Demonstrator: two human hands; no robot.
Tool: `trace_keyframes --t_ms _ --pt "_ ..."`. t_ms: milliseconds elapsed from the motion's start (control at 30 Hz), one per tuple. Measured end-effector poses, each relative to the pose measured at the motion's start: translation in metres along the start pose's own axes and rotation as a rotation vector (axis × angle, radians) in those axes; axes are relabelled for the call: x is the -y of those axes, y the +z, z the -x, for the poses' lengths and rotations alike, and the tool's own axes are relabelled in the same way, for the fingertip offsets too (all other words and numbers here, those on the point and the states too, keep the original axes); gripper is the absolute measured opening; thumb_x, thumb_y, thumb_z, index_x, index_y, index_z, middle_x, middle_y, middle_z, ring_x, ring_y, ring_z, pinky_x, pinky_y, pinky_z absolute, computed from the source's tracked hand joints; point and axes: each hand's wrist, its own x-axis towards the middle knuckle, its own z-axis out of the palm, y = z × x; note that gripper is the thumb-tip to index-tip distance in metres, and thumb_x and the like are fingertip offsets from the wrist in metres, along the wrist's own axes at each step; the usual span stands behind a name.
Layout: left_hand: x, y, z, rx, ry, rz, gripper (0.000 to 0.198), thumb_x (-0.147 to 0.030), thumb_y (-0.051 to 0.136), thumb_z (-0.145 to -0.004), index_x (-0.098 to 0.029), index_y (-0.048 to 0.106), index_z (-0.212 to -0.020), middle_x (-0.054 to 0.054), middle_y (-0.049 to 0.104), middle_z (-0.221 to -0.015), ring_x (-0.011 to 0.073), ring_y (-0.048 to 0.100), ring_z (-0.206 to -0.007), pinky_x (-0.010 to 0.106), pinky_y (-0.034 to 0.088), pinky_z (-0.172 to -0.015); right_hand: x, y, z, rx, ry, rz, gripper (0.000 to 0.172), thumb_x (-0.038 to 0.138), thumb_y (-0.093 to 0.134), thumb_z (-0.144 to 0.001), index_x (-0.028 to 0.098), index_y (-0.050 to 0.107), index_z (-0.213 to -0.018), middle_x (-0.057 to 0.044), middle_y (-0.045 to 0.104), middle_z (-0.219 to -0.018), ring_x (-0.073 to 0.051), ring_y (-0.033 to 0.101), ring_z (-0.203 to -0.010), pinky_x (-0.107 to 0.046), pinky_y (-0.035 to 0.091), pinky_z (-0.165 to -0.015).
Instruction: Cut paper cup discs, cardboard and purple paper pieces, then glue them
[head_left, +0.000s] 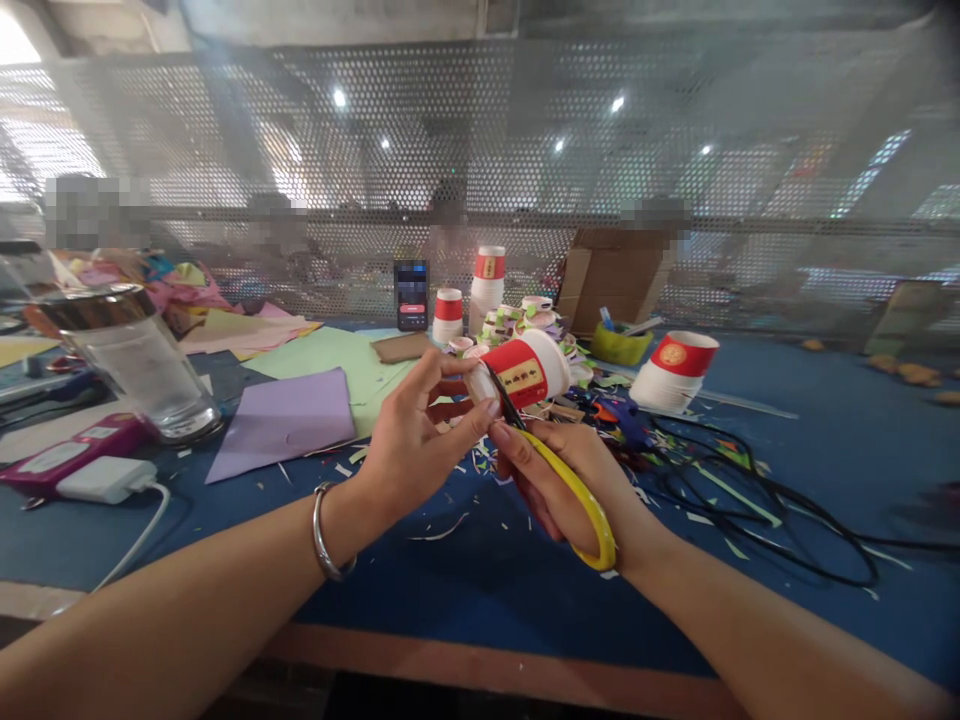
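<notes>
Left fingers [474, 428] were pinched closed on the base end of a red-and-white paper cup [525, 370], held tilted above the surface [420, 590], mouth pointing right. Right fingers [517, 447] were curled closed around yellow-handled scissors [583, 494], dark blades at the cup's base end. Purple paper [292, 420] lay left of the left fingers; a cup stack [675, 370] stood beyond the right fingers, rightward.

I am facing a grey perforated screen [487, 130], which is stretching from ten o'clock to two. Small lights [617, 103] are glowing through it around twelve. White glare [15, 40] is flaring at ten, and slatted brightness [881, 165] is showing at two. The blue table [465, 610] is spreading below, its brown edge [465, 655] lying at six.
</notes>
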Motion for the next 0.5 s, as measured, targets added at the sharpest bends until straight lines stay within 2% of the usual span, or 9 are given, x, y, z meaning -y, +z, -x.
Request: trace_keyframes --t_ms 267,500 --pt "0.0 -0.0016 -0.0001 0.02 -0.02 -0.035 0.024 -0.028 0.075 -0.085 -0.022 0.058 -0.1 0.002 0.071 -0.094 0.0164 0.071 -0.086 0.025 0.059 -0.067 -0.0003 -0.0001 -0.0004 0.024 0.005 -0.025 0.047 0.061 0.059 -0.092 0.021 0.058 -0.068 0.008 0.045 -0.039 -0.009 0.044 -0.028 -0.019 0.035 -0.029" --pt "-0.0001 -0.0026 0.0005 0.032 -0.007 -0.052 0.023 -0.029 0.075 -0.085 -0.023 0.058 -0.1 0.002 0.068 -0.091 0.0158 0.069 -0.083 0.027 0.059 -0.07 0.001 -0.0011 0.0004 -0.012 0.011 0.018 0.047 0.061 0.06 -0.092 0.021 0.058 -0.068 0.008 0.044 -0.039 -0.009 0.043 -0.027 -0.019 0.032 -0.027"
